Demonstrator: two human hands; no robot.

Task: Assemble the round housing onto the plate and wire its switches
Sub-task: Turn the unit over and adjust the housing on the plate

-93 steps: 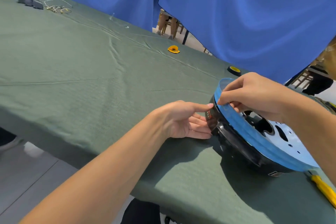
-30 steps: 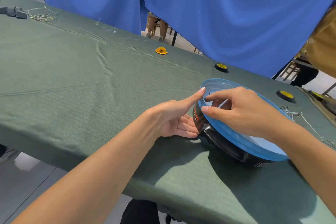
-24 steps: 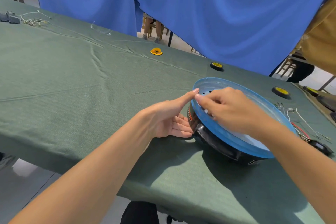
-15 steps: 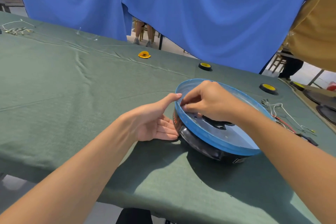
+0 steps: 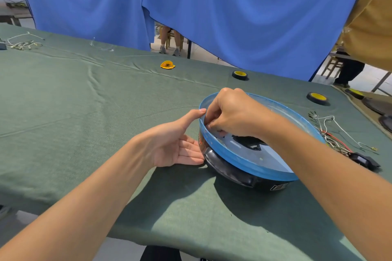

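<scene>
**Both hands at left edge of blue-rimmed plate on black housing**

The round housing [image 5: 230,171], black and glossy, is seen resting on the green-covered table [image 5: 84,112], right of centre and near the front edge. The plate [image 5: 273,160], with a blue rim and a pale surface, is laid on top of the housing and covers it; a dark cut-out is seen near its middle.

The left hand [image 5: 174,146] is laid on the table just left of the housing. Its fingers [image 5: 191,152] are held straight and together, tips against the housing's side, nothing gripped. The thumb tip is pressed to the outside of the blue rim.

The right hand [image 5: 232,112] is placed over the plate's left edge, just inside the rim. Its fingers [image 5: 214,122] are curled tightly downward, with the tips at the plate surface. Whether anything is pinched cannot be told; the tips are hidden.

A tangle of wires [image 5: 333,135] with a black block [image 5: 362,160] at its near end is seen just right of the housing. Two black-and-yellow wheels [image 5: 239,74] [image 5: 317,97] and a small yellow piece [image 5: 167,64] are set farther back, well apart. Another wire bundle [image 5: 21,43] is at the far left. A blue curtain [image 5: 233,17] is hung behind the table.
</scene>
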